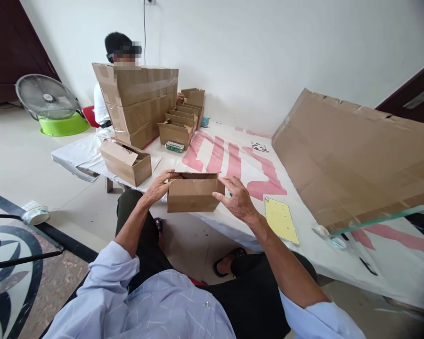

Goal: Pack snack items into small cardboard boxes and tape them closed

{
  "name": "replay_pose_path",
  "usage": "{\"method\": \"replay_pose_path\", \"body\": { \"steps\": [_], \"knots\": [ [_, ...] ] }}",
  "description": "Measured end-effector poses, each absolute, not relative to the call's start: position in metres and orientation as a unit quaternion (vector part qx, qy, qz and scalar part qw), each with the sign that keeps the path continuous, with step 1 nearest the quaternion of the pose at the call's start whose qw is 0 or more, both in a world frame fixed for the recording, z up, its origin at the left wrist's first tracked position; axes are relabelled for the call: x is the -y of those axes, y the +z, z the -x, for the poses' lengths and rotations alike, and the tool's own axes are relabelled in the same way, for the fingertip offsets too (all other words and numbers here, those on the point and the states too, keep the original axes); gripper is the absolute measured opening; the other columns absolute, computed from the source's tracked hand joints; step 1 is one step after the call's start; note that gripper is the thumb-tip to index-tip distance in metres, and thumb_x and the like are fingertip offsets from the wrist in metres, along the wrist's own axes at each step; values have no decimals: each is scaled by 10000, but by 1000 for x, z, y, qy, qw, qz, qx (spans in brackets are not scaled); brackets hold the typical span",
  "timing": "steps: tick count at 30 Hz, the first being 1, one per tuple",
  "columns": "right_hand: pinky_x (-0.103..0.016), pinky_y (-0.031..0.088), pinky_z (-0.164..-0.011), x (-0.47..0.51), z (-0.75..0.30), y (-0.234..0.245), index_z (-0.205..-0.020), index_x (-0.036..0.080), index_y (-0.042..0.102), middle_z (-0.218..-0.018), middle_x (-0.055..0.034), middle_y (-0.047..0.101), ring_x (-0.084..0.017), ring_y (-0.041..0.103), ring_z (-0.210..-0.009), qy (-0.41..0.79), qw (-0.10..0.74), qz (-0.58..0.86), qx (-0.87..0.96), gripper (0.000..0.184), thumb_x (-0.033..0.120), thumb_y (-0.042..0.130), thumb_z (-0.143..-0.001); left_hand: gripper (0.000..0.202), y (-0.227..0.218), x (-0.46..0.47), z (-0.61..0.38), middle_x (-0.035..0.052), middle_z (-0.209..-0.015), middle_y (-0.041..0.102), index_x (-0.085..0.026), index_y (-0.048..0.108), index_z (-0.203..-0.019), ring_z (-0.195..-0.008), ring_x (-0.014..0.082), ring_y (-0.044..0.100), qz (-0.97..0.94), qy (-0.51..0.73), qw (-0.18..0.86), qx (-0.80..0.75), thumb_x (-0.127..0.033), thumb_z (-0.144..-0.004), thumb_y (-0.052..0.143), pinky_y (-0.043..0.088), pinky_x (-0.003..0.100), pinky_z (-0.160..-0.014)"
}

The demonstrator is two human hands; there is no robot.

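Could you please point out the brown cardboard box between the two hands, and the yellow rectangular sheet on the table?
Brown cardboard box [191,196]: head view, side facing the wearer.
Yellow rectangular sheet [281,218]: head view, middle.

Over the near edge of the tabletop [300,207], the brown box's [192,195] front wall mostly hides its inside. Toward the left edge, stacked cartons [146,101] hide most of a co-worker [101,107]. The picture's right side cuts off a cardboard sheet [356,155].

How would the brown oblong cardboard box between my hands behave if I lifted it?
The brown oblong cardboard box is probably light if empty, being cardboard, though its contents are hidden. Its straight, flat faces suggest fair stiffness. With the top gaping, its upper edges may flex.
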State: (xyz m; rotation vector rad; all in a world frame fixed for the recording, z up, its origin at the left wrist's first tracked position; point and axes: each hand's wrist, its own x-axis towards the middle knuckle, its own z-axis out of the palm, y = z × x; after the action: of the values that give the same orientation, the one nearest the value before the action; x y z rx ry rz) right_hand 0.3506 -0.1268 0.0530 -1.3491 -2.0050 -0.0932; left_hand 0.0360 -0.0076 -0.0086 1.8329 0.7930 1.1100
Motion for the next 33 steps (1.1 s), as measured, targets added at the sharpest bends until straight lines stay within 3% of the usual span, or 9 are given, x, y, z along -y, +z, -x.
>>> {"method": "replay_pose_path", "body": {
  "steps": [3, 6, 13, 19, 25, 28, 33],
  "knots": [
    [-522, 591, -1006, 139, -345, 57, -1240, 234, 767, -1163, -132, 766, -332, 697, -1117, -56, 351, 508, 785, 290, 416, 698, -1025, 631, -11, 11, -30, 152, -1568, 601, -244, 750, -1382, -1443, 358, 579, -738, 406, 434, -321, -563, -841, 809, 588, 445, -1074],
    [-480, 589, -945, 159, -340, 54, -1021, 245, 774, -1063, -115, 773, -304, 706, -1021, -78, 328, 478, 811, 149, 379, 711, -1020, 772, -8, 13, -25, 153, -1573, 585, -234, 709, -1445, -1424, 367, 587, -754, 389, 424, -317, -564, -775, 905, 559, 463, -1121],
    [-426, 586, -887, 172, -314, 52, -821, 261, 723, -981, -90, 773, -252, 708, -940, -1, 274, 460, 845, 305, 285, 549, -1070, 955, 1, 13, -26, 165, -1478, 607, -210, 676, -1464, -1363, 363, 605, -788, 379, 404, -270, -524, -635, 1030, 488, 510, -1218],
    [-417, 582, -941, 136, -299, 63, -987, 240, 775, -1031, -96, 766, -261, 700, -1003, 29, 220, 461, 859, 205, 214, 580, -1043, 835, 5, 19, -29, 131, -1398, 619, -238, 688, -1439, -1343, 338, 600, -797, 387, 378, -268, -483, -702, 995, 466, 513, -1248],
    [-390, 553, -961, 95, -293, 69, -1093, 191, 781, -1121, -118, 757, -283, 714, -1059, 31, 52, 504, 862, 132, 205, 770, -962, 797, 7, 25, -36, 133, -1366, 599, -234, 696, -1448, -1333, 351, 602, -803, 388, 357, -279, -419, -719, 959, 502, 499, -1220],
    [-382, 554, -958, 78, -290, 70, -1099, 192, 788, -1158, -138, 779, -309, 737, -1091, 37, -22, 536, 843, 164, 216, 802, -938, 750, 8, 28, -39, 146, -1405, 599, -225, 696, -1438, -1363, 366, 591, -793, 391, 370, -284, -458, -762, 923, 507, 504, -1208],
    [-395, 566, -902, 59, -279, 71, -1077, 151, 822, -1106, -187, 820, -340, 769, -1059, -1, -159, 537, 828, 173, 132, 706, -950, 737, 1, 26, -32, 161, -1584, 543, -265, 665, -1466, -1449, 385, 552, -767, 389, 430, -275, -601, -837, 852, 597, 441, -1025]
  ]
}}
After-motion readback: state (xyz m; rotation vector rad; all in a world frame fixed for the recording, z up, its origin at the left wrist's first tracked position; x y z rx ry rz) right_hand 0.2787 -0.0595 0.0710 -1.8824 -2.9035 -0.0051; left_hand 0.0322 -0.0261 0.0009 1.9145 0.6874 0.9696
